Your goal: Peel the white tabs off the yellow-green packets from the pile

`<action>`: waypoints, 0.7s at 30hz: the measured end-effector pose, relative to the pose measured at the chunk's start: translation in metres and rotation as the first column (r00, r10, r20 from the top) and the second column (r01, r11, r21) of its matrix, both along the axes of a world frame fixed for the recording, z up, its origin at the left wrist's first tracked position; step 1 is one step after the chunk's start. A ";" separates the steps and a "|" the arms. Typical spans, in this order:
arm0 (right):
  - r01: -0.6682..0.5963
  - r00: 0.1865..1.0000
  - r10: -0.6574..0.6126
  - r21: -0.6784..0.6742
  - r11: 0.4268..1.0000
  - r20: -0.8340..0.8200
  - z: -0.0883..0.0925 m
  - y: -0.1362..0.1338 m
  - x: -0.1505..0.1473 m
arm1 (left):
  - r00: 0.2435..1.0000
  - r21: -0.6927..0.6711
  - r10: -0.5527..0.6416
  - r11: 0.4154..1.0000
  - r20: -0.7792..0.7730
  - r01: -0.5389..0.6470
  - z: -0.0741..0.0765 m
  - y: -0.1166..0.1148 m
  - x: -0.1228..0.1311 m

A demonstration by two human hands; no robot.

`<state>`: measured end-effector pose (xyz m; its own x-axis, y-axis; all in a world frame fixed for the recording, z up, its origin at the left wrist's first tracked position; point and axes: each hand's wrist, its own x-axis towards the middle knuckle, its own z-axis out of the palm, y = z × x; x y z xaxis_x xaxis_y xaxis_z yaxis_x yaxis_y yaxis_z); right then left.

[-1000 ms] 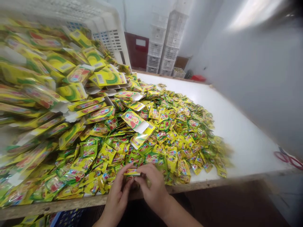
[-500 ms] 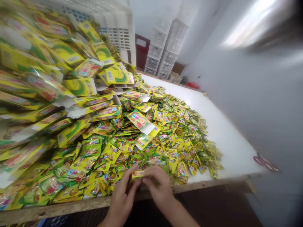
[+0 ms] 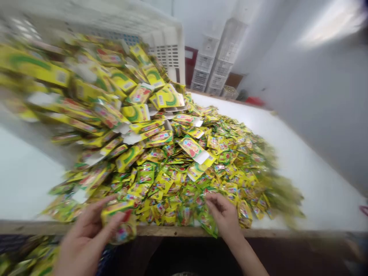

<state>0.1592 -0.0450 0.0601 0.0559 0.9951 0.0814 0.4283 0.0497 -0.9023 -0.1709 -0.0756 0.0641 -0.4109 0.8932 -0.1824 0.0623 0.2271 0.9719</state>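
Observation:
My left hand (image 3: 86,234), at the lower left by the table's front edge, is closed around a small yellow printed box (image 3: 119,226), somewhat blurred. The thumb lies across its front. To the right, my right hand (image 3: 225,216) pinches at the front of the heap, its fingertips on a green candy packet (image 3: 208,223) that hangs toward the table edge. Around and behind both hands spreads a heap of small yellow and green candy packets (image 3: 169,188). Yellow boxes with open white flaps (image 3: 159,140) lie on the heap's left and rear.
A white plastic crate (image 3: 169,42) lies tipped at the back left, with boxes spilling from it. The white table (image 3: 290,153) has a wooden front edge (image 3: 161,230). Stacked crates (image 3: 212,69) stand beyond. More packets (image 3: 31,257) show below at the lower left.
My hands have parted: the left has gone left with the small box, the right has moved to the packets. The view has swung left.

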 end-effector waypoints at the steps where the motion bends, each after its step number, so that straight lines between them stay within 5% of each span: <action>1: -0.083 0.996 0.083 -0.027 0.996 -0.019 0.003 -0.003 -0.014 | 0.992 -0.039 -0.051 0.998 0.116 0.056 0.000 -0.006 0.006; 4: -0.304 0.949 0.297 -0.054 0.951 -0.107 0.019 -0.013 -0.057 | 0.911 -0.065 -0.105 0.988 0.398 0.143 0.003 -0.020 0.038; 9: -0.424 0.861 0.372 -0.086 0.902 -0.348 0.043 -0.017 -0.078 | 0.837 -0.006 -0.115 0.990 0.534 0.140 0.007 -0.035 0.075; 21: -0.419 0.880 0.419 0.049 0.907 -0.225 0.070 -0.033 -0.032 | 0.953 0.059 -0.195 0.981 0.233 0.186 0.019 -0.051 0.111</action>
